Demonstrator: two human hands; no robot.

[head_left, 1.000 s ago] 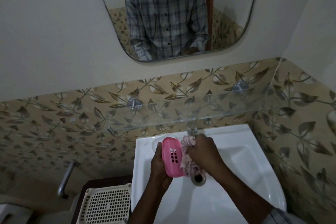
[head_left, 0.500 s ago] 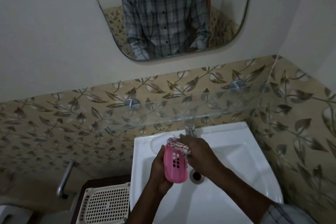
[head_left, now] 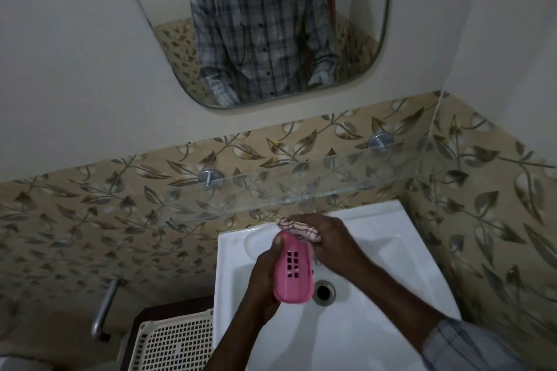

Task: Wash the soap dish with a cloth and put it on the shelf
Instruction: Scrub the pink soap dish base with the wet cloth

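Note:
A pink plastic soap dish point(head_left: 293, 271) with small drain slots is held on edge over the white sink point(head_left: 376, 250), its underside facing me. My left hand point(head_left: 265, 277) grips its left side, thumb at the top end. My right hand point(head_left: 330, 242) holds a pale patterned cloth point(head_left: 298, 227) bunched against the dish's top right edge. The glass shelf point(head_left: 301, 187) runs along the tiled wall just above the sink, with nothing on it.
The sink drain point(head_left: 323, 291) lies just right of the dish. A cream perforated basket point(head_left: 174, 343) stands at the sink's lower left, near a metal pipe handle point(head_left: 104, 310). A mirror point(head_left: 259, 24) hangs above, reflecting the person's checked shirt. The tap is hidden behind my hands.
The cloth has moved from the dish's right side up to its top end. The dish has turned more upright and narrow in my left hand.

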